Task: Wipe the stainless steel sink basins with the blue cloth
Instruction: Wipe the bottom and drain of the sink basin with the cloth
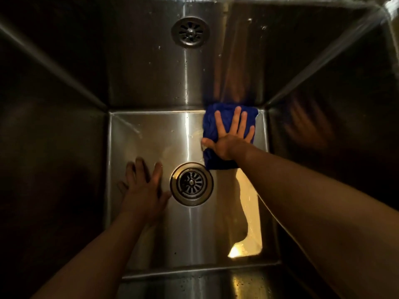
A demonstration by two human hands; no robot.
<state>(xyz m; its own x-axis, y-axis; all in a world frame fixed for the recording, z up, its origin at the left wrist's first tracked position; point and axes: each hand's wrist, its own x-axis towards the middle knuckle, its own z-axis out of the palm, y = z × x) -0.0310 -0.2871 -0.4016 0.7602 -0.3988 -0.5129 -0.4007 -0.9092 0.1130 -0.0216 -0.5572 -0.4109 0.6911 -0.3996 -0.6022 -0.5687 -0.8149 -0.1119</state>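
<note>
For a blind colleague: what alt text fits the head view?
A right hand presses a blue cloth flat into the far right corner of a steel sink floor. The left hand lies open beside the drain.

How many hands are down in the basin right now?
2. The left hand lies flat on the basin floor beside the drain; the right hand presses the blue cloth into the far right corner.

No readable text, label, brand, number or sign anywhere. Nothing legible on stainless steel sink basin [140, 134], round metal drain strainer [191, 184] or crumpled blue cloth [210, 124].
</note>
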